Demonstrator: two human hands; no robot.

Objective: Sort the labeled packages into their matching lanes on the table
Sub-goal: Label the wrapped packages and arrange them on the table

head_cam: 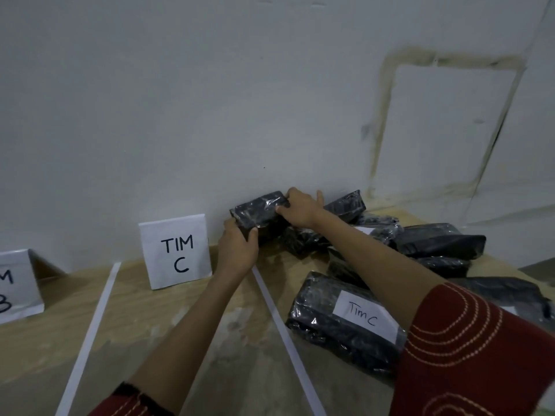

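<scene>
Both hands hold one black plastic-wrapped package (257, 209) just above the middle of the frame, close against the pale wall (210, 100). The left hand (237, 250) curls its fingers and thumb round the package's lower left end, and the right hand (300, 210) pinches its upper right end from above. The package is tilted, its left end lower, and no label shows on the side facing the camera. It sits over the left edge of a pile of black packages (435, 243) heaped on the right of the wooden table (180, 325). Nearest the camera, at the lower right, lies a package (324, 322) with a white label (365, 315) handwritten "Tim C". A folded white sign (177, 250) reading "TIM C" stands upright left of centre, just beside the left hand. One white strip (282, 331) runs down the table between that sign and the pile, and another white strip (90, 334) runs left of the sign. A second sign (18, 283), cut off by the left edge, shows only part of its lettering. Red sleeves (480, 355) with pale stitching fill the lower right corner.
</scene>
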